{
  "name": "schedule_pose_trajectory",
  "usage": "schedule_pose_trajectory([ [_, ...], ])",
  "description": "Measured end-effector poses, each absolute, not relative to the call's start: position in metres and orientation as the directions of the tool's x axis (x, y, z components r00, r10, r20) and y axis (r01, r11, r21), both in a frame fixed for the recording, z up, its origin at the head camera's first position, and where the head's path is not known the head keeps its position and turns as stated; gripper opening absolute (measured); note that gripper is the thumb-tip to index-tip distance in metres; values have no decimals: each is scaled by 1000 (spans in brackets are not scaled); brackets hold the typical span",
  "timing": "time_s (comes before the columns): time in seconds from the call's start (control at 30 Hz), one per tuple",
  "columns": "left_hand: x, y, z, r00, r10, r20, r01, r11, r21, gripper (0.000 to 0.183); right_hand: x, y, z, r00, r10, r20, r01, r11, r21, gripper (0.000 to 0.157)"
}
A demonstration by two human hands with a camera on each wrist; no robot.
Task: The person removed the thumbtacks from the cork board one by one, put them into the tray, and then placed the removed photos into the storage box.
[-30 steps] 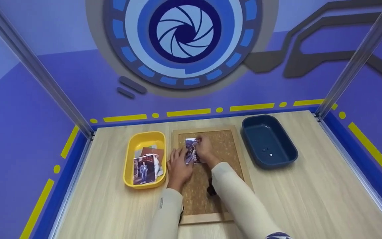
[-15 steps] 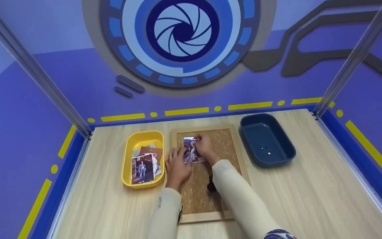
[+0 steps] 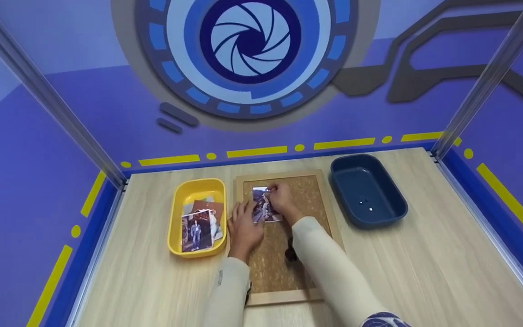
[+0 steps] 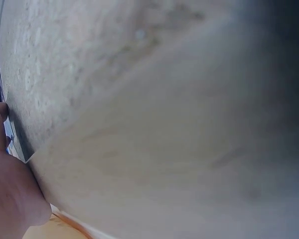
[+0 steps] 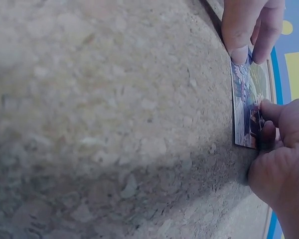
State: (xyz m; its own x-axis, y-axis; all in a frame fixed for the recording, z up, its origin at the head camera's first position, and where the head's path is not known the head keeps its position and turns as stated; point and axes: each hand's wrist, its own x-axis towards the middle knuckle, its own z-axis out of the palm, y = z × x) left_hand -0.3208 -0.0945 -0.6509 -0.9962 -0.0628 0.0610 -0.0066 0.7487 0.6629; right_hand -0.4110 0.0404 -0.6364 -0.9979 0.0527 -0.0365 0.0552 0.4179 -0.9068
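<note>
A photo (image 3: 263, 206) lies on the upper part of a wood-framed corkboard (image 3: 279, 272). My left hand (image 3: 245, 229) rests at its left and lower edge, the extended fingers holding it against the cork. In the right wrist view the left fingertips (image 5: 239, 52) press on one end of the photo. At the photo's upper right, my right hand (image 3: 283, 200) has thumb and index finger curled together, pinching a pin-sized thing that the fingertips almost wholly hide. The right wrist view shows this right hand (image 5: 284, 144) close against the photo's face.
Left of the board stands a yellow tray (image 3: 174, 218) with several photos (image 3: 196, 230) and cards. To the right is a dark blue tray (image 3: 341, 190) holding a few small shiny pieces (image 3: 365, 205). A printed wall panel (image 3: 107, 113) rises behind the wooden table (image 3: 429, 254).
</note>
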Motion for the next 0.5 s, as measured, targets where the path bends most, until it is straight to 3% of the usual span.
schedule_pose_trajectory([
  [0.5, -319, -96, -650, -995, -46, 87, 21, 769, 639, 58, -413, 40, -635, -991, 100, -88, 124, 452, -883, 14],
])
